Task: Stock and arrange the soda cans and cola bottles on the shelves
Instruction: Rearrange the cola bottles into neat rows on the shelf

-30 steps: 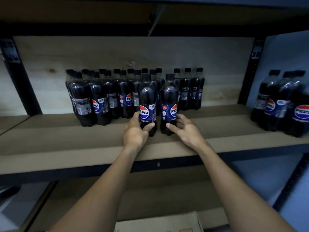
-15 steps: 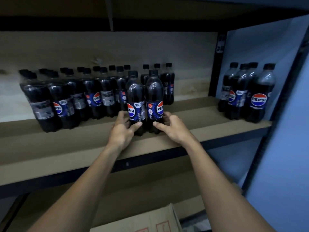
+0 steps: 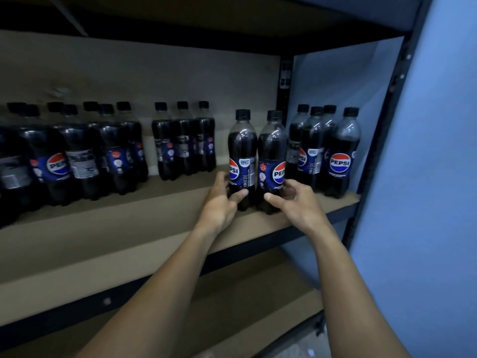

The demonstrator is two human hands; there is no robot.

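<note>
Two upright Pepsi cola bottles stand side by side near the right end of the brown shelf board [image 3: 144,236]. My left hand [image 3: 222,202] grips the base of the left bottle [image 3: 242,153]. My right hand [image 3: 296,202] grips the base of the right bottle [image 3: 273,156]. Just right of them stands a small group of cola bottles [image 3: 333,153] at the shelf's right end. A large group of cola bottles [image 3: 77,156] fills the left part of the shelf, with three more bottles [image 3: 183,143] at the back middle.
A black metal upright [image 3: 284,81] stands behind the two held bottles. Another black post [image 3: 387,120] and a blue wall [image 3: 426,177] close off the right side. An upper shelf [image 3: 180,24] hangs overhead. A lower shelf board [image 3: 232,313] lies below.
Both hands have slid the two bottles to the right along the shelf, away from the large group and close to the small group at the right end.
</note>
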